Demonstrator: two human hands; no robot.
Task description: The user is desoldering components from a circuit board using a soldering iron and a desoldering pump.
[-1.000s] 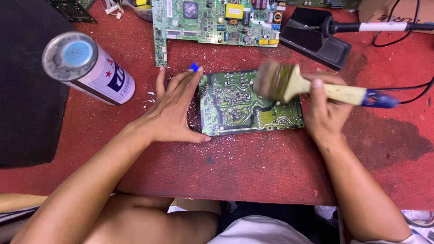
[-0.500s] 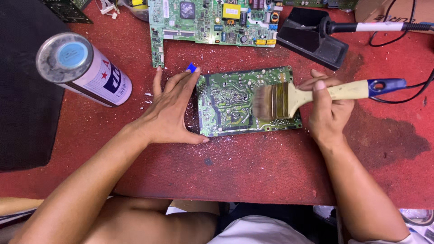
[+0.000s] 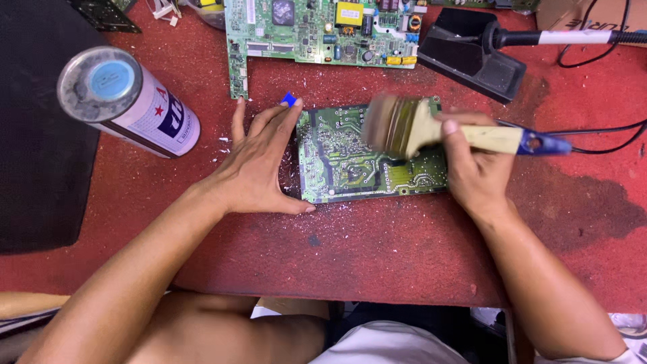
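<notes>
We see the small green circuit board (image 3: 367, 158) lying flat on the red desk (image 3: 377, 249), solder side up, in the same place as half a second ago. Our left hand (image 3: 259, 165) stays spread flat against the board's left edge, fingers wide and thumb along its lower corner, pinning it. Our right hand (image 3: 472, 168) has its fingers wrapped around the pale handle of the paintbrush (image 3: 431, 131), whose blurred bristles now sit over the board's upper middle, a little further left than in the earlier frame. Left of the hand a spray can (image 3: 128, 101) lies tilted, unmoved. A larger green board (image 3: 317, 30) and a black soldering-iron stand (image 3: 472, 57) lie beyond. White flecks litter the desk.
</notes>
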